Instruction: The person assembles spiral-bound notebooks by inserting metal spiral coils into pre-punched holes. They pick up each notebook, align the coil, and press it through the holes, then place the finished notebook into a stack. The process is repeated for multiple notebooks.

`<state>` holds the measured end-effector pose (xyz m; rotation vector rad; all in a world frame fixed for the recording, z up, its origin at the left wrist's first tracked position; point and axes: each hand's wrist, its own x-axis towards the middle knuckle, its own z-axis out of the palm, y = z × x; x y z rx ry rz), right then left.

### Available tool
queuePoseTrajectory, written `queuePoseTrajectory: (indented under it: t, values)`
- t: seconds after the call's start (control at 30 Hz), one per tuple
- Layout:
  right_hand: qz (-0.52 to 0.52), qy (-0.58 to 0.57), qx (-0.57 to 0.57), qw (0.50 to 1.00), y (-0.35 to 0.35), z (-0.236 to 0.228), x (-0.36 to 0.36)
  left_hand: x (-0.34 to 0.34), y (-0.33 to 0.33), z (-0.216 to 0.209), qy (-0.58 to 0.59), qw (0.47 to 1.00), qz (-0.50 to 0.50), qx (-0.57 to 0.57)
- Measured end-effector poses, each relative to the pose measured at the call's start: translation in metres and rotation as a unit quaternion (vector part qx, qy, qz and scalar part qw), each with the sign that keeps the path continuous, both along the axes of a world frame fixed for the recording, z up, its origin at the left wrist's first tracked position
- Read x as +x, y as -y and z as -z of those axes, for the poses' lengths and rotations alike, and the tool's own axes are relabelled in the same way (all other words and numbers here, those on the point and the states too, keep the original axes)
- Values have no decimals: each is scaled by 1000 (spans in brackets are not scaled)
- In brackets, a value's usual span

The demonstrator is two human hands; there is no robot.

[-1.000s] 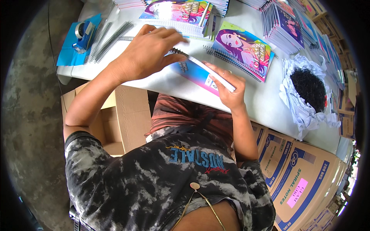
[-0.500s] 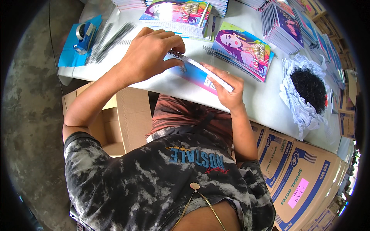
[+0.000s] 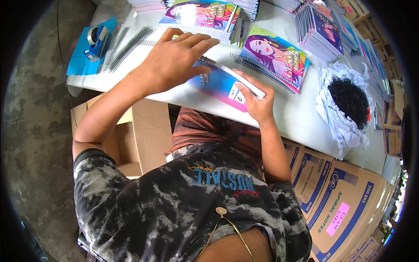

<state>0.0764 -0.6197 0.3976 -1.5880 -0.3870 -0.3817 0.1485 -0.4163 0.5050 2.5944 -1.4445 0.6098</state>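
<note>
My right hand (image 3: 258, 98) grips a notebook (image 3: 218, 87) by its right end, thumb on the blue-and-pink cover and fingers behind it. The notebook is tilted up on its edge over the front of the table, with its white page edges uppermost. At its left end, my left hand (image 3: 174, 59) hovers with fingers stretched out and thumb apart. A dark wire coil shows partly at that end; the left hand hides the rest. Just beyond lies a notebook with a colourful illustrated cover (image 3: 275, 56), loose coils along its edges.
Spiral coils (image 3: 131, 46) lie on the left of the white table (image 3: 166, 98), beside a blue tape dispenser (image 3: 97, 46) on blue sheets (image 3: 78, 56). Stacked notebooks (image 3: 316, 37) stand behind. Crumpled paper (image 3: 334, 131) holds a black tangle (image 3: 349, 100). Cardboard boxes (image 3: 349, 209) stand below right.
My left hand's fingers have straightened and spread away from the coil. The notebook has tipped so more of its blue-and-pink cover shows, still in my right hand.
</note>
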Motion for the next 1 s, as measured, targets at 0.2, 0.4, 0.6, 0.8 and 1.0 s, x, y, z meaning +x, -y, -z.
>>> queuePoseTrajectory:
  t: [0.2,0.4,0.6,0.8,1.0]
  values:
    - [2,-30,2,1000,4,6,2,1,-1,0,-33,999,-25,-26]
    - [2,-2,-15,1000,-1,3,4,0,-5,-5,-150,988,-28,16]
    - [12,8,-51,999,1,0,3,-2,-10,2,-75,997,-16,-2]
    - [-2,-14,-37,999,0,0,3,1,-12,8,1,1000,10,2]
    - [-2,25,-53,998,-1,-6,1,0,-9,3,-137,990,-16,41]
